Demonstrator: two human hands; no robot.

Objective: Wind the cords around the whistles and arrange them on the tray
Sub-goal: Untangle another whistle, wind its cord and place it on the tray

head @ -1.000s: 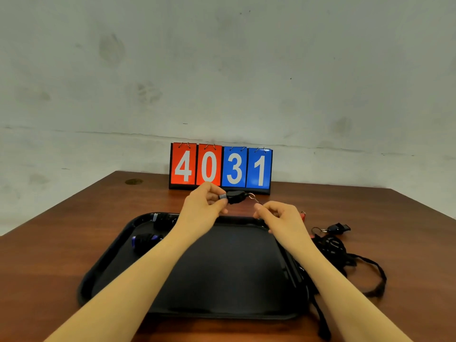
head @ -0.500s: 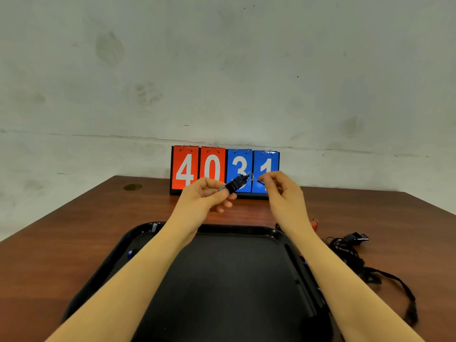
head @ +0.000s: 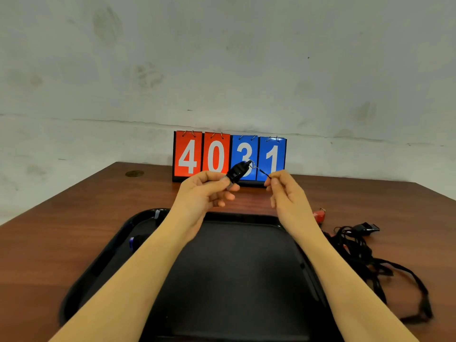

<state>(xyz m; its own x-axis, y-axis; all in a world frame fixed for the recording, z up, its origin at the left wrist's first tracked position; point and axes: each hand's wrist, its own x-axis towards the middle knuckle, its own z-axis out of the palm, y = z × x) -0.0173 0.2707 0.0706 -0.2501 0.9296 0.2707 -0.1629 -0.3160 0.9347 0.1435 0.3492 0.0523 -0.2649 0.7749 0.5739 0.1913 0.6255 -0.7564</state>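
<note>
The brown wooden worktop [head: 74,233] carries a black tray [head: 234,267], a number flip-board [head: 229,156], and tangled corded whistles [head: 365,248] beside the tray.

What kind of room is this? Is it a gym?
Hard to say for sure. It looks like a plain workroom set up for a sorting job: a bare wall, a brown wooden table, and a flip scoreboard reading 4031. The whistles hint at sports.

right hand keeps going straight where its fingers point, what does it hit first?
Probably the scoreboard: the right hand, pinching the cord, points up and away toward its blue "1" card. Depth is unclear, so it could pass short of it.
</note>
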